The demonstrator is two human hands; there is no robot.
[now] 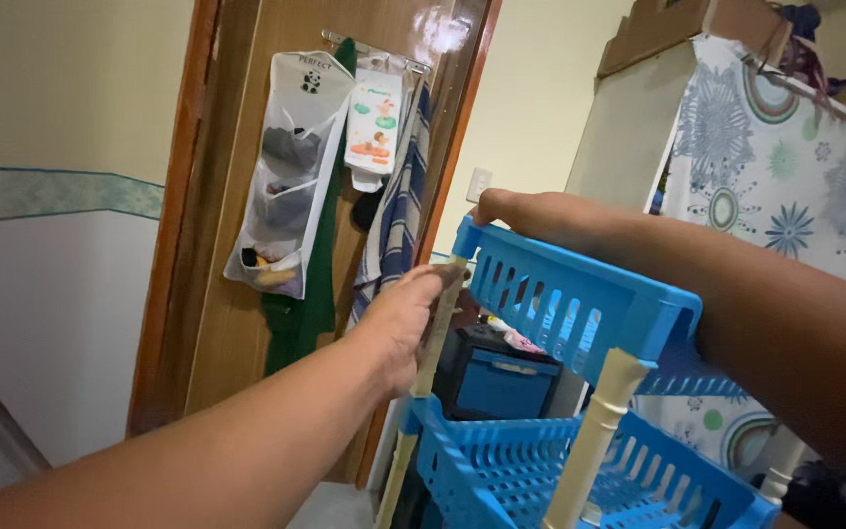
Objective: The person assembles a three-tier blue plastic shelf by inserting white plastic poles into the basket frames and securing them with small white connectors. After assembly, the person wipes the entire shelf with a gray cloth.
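A brown door (pixel 237 245) stands behind, hung with a white organiser (pixel 291 167). The blue rack (pixel 580 313), 2 tiers seen, is upright; its top tier's long axis runs away-left. Left hand (pixel 403 318) is wrapped around the cream post (pixel 438 328); right hand (pixel 531 214) is clamped on the top tier's far corner.

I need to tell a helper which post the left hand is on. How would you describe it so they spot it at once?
Start at the blue slatted plastic shelf rack in front of the wooden door. At its far left corner stands a slim cream plastic post, gripped by the left hand. The thicker-looking cream post nearer the camera is untouched.
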